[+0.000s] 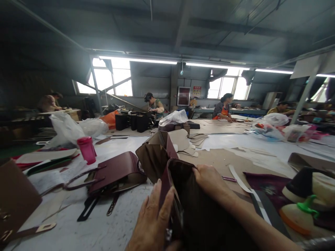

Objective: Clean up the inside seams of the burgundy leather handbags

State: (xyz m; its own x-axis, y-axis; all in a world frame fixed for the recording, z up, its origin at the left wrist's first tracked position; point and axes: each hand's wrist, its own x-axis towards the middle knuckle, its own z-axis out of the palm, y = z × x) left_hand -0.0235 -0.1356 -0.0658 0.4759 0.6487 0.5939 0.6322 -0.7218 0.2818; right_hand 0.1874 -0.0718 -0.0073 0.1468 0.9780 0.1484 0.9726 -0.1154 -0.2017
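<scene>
A maroon handbag body with a dark brown lining (184, 174) stands open-mouthed in front of me. My right hand (210, 179) has its fingers closed on the upper rim at the bag's right. Against the maroon outer side lies my left hand (153, 216), its fingers stretched out and apart; its thumb is partly hidden low in the view. Just behind stands another open bag piece (154, 153) with brown lining. A maroon handbag with handles (115, 172) lies on the table to the left, straps spread out beneath it.
On the left are a pink cup (87, 150), a plastic bag (65, 129) and a brown bag panel (18, 198). Cut pieces (180, 141) lie behind. At right sit a green-topped bottle (298, 216) and purple cloth (267, 186). Several people work farther back, one in an orange apron (224, 113).
</scene>
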